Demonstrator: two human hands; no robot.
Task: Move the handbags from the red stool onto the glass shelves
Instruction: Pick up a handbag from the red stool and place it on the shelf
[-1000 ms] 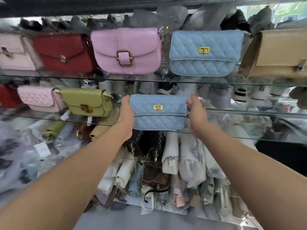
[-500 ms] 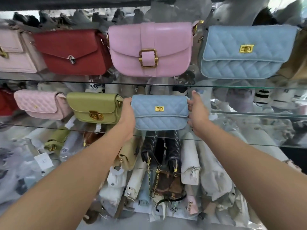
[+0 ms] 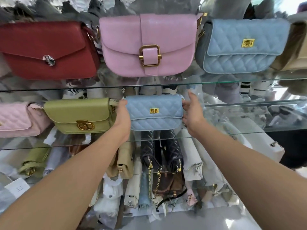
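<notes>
The small blue quilted handbag (image 3: 155, 112) stands upright on the middle glass shelf (image 3: 240, 133). Its gold turn-lock faces the camera. It sits just beside the green handbag (image 3: 79, 116), with the left hand between the two.

Left hand (image 3: 122, 117): the back of the hand faces the camera and lies against the left end of the small blue quilted handbag. The fingers pass behind the bag and out of sight, so it cannot be told whether they curl round it.

Right hand (image 3: 191, 112): positioned at the bag's right end. The fingers are straight and loosely spread, the index finger pointing upward. The thumb touches the right edge of the bag; no finger wraps round it.

Middle glass shelf, left to right: a pale pink quilted bag (image 3: 16, 120), the green handbag, the small blue quilted handbag.

Upper glass shelf (image 3: 182, 84), left to right: a red handbag (image 3: 48, 50), a pink handbag (image 3: 147, 45) with a brass buckle, a large blue quilted handbag (image 3: 240, 47) and a tan bag (image 3: 295, 47), cut off by the frame edge.

Under the middle glass shelf, black quilted bags (image 3: 161, 151) with gold chains stand among bags in pale wrapping.
</notes>
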